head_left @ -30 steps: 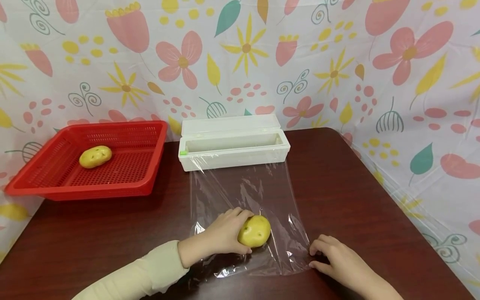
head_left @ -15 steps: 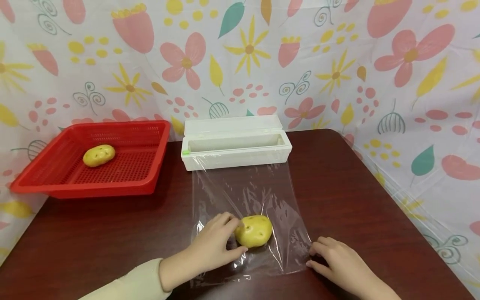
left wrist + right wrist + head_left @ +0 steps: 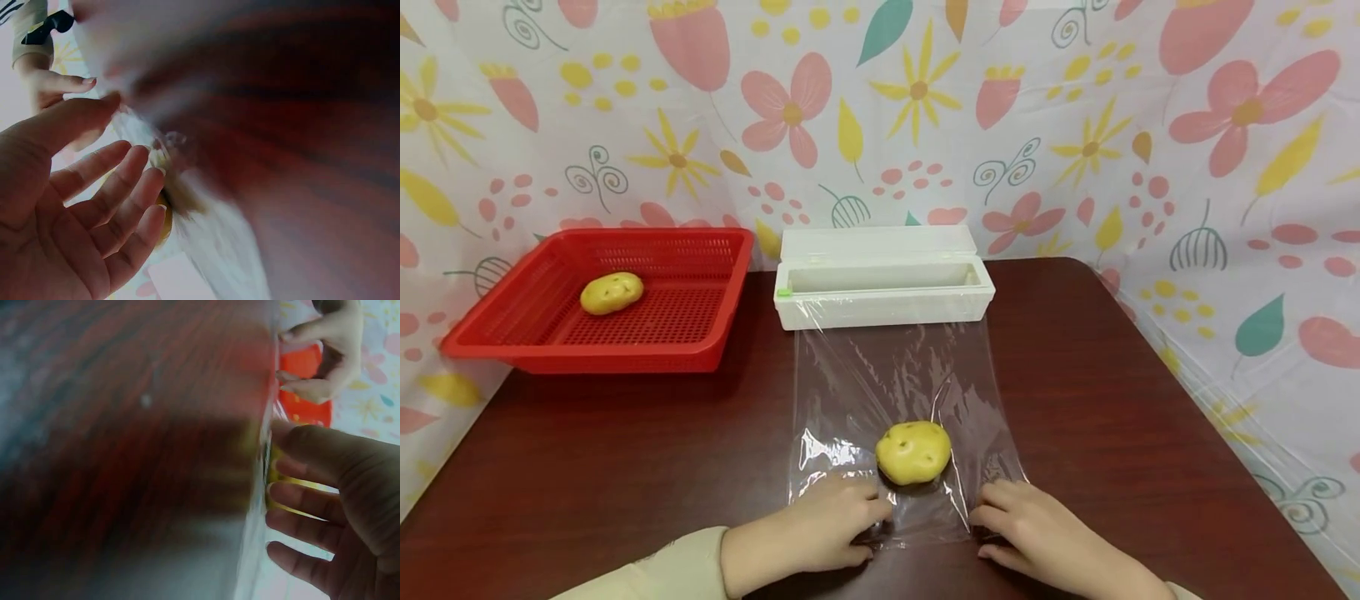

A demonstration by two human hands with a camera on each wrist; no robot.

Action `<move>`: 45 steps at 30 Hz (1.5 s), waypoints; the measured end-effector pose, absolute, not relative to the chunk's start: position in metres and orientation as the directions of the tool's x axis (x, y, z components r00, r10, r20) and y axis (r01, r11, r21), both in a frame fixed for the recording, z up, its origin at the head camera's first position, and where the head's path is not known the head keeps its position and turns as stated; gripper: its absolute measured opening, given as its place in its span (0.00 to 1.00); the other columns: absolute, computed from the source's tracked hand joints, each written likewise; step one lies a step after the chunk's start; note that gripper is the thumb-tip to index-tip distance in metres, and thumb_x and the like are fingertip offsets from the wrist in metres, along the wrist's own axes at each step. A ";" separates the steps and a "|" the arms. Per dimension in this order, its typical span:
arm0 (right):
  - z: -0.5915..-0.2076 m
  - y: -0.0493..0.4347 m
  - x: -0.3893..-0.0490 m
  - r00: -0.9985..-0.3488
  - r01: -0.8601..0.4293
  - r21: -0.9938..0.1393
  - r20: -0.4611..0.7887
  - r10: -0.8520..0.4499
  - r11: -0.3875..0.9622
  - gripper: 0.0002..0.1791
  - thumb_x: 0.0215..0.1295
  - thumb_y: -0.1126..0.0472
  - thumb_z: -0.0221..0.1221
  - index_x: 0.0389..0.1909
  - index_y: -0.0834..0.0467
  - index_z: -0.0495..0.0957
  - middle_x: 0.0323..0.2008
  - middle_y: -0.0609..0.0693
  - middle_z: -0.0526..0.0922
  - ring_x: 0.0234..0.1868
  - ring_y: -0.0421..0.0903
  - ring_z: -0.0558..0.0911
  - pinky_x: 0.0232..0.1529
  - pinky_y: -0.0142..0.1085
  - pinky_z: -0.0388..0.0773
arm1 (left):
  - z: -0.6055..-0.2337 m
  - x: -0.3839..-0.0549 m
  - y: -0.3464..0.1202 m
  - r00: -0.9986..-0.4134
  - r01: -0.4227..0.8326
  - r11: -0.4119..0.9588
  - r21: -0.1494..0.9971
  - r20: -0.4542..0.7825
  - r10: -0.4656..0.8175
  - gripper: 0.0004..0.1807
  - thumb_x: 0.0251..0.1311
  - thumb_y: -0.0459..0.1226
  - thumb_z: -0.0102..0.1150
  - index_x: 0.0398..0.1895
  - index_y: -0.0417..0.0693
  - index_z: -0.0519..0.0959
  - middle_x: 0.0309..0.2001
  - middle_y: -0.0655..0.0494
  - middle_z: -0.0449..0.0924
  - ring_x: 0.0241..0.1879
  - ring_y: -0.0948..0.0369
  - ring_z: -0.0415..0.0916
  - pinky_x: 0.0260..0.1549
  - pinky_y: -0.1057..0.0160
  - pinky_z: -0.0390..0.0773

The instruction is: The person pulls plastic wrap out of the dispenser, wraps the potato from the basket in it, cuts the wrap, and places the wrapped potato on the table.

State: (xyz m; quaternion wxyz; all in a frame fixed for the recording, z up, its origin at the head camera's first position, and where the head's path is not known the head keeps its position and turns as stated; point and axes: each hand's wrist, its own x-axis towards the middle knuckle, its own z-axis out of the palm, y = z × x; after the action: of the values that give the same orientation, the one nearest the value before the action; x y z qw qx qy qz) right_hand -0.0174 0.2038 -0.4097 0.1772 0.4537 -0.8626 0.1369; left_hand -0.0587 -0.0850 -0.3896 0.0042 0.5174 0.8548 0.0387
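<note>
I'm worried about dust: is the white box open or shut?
Open: the white box has its lid raised behind, so its inside shows.

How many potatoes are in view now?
2. One potato lies on the clear film, in front of the open white box; a second potato lies in the red basket. No others show; the box's inside is only partly visible.

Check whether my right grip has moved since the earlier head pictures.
Yes, leftward. Your right grip was entirely right of the line of the white box's right end; now it reaches left of that line.
</note>
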 end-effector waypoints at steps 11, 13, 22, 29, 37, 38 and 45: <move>-0.416 0.199 -0.026 -0.479 -0.852 -0.036 0.454 -0.751 0.522 0.16 0.37 0.65 0.69 0.23 0.48 0.71 0.26 0.37 0.66 0.28 0.33 0.66 0.31 0.26 0.65 | -0.393 -0.055 -0.080 -0.420 0.902 0.426 -0.070 0.093 0.903 0.06 0.44 0.41 0.69 0.25 0.61 0.79 0.28 0.67 0.78 0.30 0.68 0.74 0.25 0.71 0.73; -0.417 0.199 -0.026 -0.477 -0.854 -0.041 0.459 -0.750 0.518 0.17 0.35 0.66 0.68 0.23 0.48 0.70 0.25 0.37 0.66 0.28 0.33 0.65 0.30 0.25 0.64 | -0.394 -0.055 -0.080 -0.419 0.903 0.426 -0.057 0.103 0.902 0.06 0.44 0.40 0.67 0.24 0.60 0.79 0.26 0.67 0.76 0.29 0.69 0.73 0.24 0.72 0.72; -0.418 0.199 -0.025 -0.490 -0.837 -0.043 0.504 -0.712 0.546 0.12 0.44 0.65 0.61 0.24 0.47 0.69 0.25 0.36 0.66 0.27 0.33 0.65 0.29 0.25 0.62 | -0.396 -0.052 -0.082 -0.468 0.883 0.469 0.038 0.152 0.870 0.10 0.44 0.36 0.64 0.20 0.55 0.70 0.22 0.67 0.71 0.23 0.70 0.69 0.23 0.72 0.71; -0.412 0.203 -0.027 -0.539 -0.811 -0.119 0.532 -0.653 0.573 0.16 0.37 0.68 0.61 0.25 0.47 0.69 0.24 0.34 0.67 0.27 0.29 0.65 0.29 0.20 0.61 | -0.386 -0.059 -0.080 -0.466 0.884 0.458 0.090 0.217 0.858 0.13 0.41 0.34 0.65 0.19 0.54 0.67 0.18 0.68 0.67 0.19 0.70 0.64 0.20 0.72 0.67; -0.405 0.202 -0.030 -0.606 -0.770 -0.209 0.531 -0.592 0.602 0.13 0.45 0.69 0.62 0.27 0.49 0.72 0.26 0.35 0.72 0.29 0.28 0.69 0.30 0.18 0.66 | -0.378 -0.068 -0.086 -0.519 0.851 0.476 0.221 0.217 0.827 0.15 0.40 0.29 0.64 0.24 0.53 0.67 0.20 0.68 0.66 0.21 0.73 0.61 0.19 0.76 0.61; -0.404 0.202 -0.031 -0.604 -0.774 -0.219 0.536 -0.589 0.595 0.10 0.51 0.68 0.60 0.28 0.49 0.72 0.27 0.36 0.73 0.29 0.29 0.70 0.30 0.18 0.66 | -0.377 -0.069 -0.087 -0.523 0.848 0.475 0.235 0.225 0.822 0.15 0.40 0.29 0.64 0.25 0.53 0.67 0.20 0.68 0.66 0.21 0.72 0.61 0.19 0.77 0.61; -0.403 0.201 -0.040 -0.562 -0.801 -0.229 0.606 -0.563 0.553 0.14 0.71 0.56 0.40 0.32 0.55 0.73 0.30 0.40 0.75 0.30 0.32 0.73 0.30 0.17 0.68 | -0.373 -0.074 -0.089 -0.493 0.864 0.419 0.279 0.304 0.815 0.14 0.45 0.25 0.59 0.29 0.51 0.68 0.25 0.64 0.68 0.23 0.70 0.64 0.20 0.77 0.62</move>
State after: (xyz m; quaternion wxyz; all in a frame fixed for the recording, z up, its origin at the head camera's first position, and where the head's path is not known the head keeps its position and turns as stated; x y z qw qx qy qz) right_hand -0.0400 0.2011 -0.4029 0.2394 0.4023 -0.8480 0.2484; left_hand -0.0737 -0.0894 -0.3731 -0.0606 0.4997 0.8401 0.2019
